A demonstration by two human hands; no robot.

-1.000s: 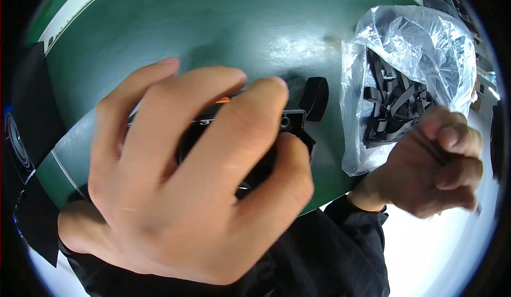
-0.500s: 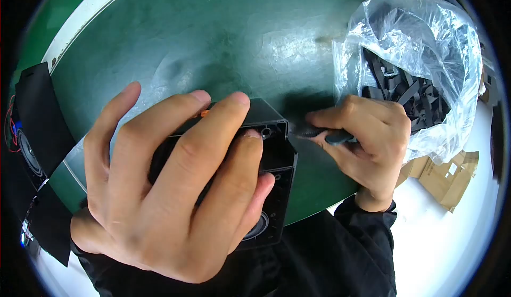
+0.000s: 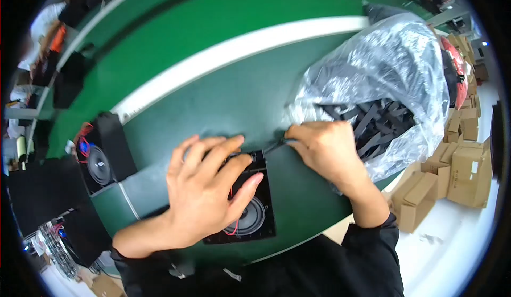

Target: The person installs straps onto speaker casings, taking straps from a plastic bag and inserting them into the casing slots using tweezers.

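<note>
Bag [image 3: 391, 57] right of speaker [image 3: 254, 217]

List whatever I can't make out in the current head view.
Head view, hidden: part of the speaker unit, beneath the left hand.
Head view, hidden: the gripped end of the dark strip, inside the right hand.
Head view, hidden: the bottom of the strap pile, under its upper straps.
Head view, too small: print on the carton.

The speaker box [image 3: 253, 215] is black, the table [image 3: 223, 95] green.
</note>
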